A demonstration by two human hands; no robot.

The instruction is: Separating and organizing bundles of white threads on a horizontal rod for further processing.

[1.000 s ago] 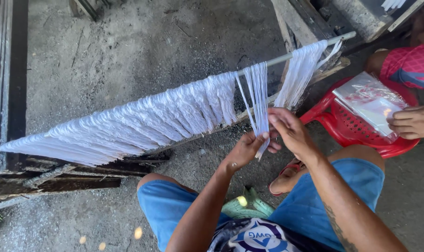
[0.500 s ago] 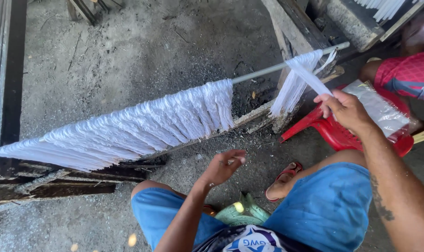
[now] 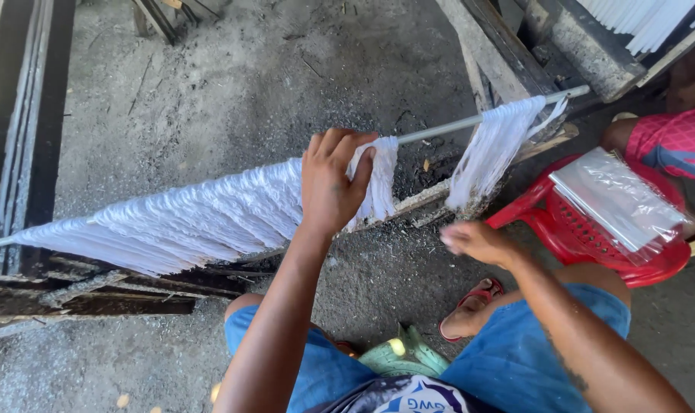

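White plastic strips (image 3: 179,222) hang draped over a thin metal rod (image 3: 447,126), running left of the fingers. Left hand (image 3: 334,180) cups the bunch's right end, fingers (image 3: 347,149) curled over the rod. Look light, limp, slippery; best gathered at the fold. Right hand (image 3: 477,243) is below-right, blurred, can't tell, holding nothing visible.

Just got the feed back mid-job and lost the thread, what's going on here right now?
A seated person is working on white strips hung in a row along a thin rod. The left hand is pressed on the end of the big bunch. The right hand, blurred, hangs below a smaller separate bunch farther along the rod and holds nothing visible. A red plastic chair alongside carries a stack of clear bags.
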